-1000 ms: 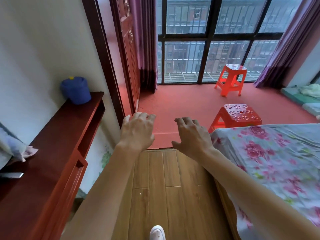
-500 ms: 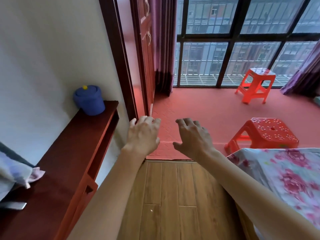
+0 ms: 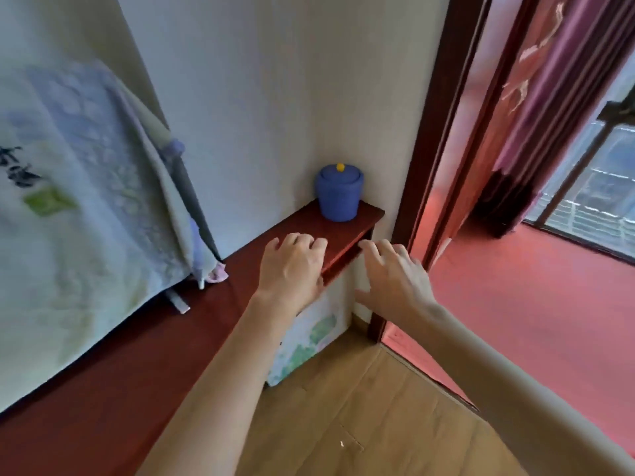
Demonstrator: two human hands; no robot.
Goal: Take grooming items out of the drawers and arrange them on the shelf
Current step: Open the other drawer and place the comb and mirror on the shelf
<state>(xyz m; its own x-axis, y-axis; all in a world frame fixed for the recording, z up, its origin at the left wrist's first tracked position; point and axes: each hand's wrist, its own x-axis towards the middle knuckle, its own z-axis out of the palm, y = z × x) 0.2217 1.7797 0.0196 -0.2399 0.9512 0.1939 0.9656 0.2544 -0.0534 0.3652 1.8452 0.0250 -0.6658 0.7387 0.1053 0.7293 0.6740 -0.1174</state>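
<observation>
Only one marking noted: dark brush-style characters, apparently Chinese, on the pale white-green towelling cloth (image 3: 79,207) draped at left. They sit at the cloth's left edge, partly cut off by the frame and blurred; not legible. Beneath them on the same cloth is a small green patch, which carries no readable text. No other text, label, brand or number can be read anywhere in the head view.

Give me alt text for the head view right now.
Two bare, empty hands, left hand and right hand, reach toward a dark red wooden shelf along a white wall. A lidded blue round pot stands at its far end; a pale towel hangs left.
</observation>
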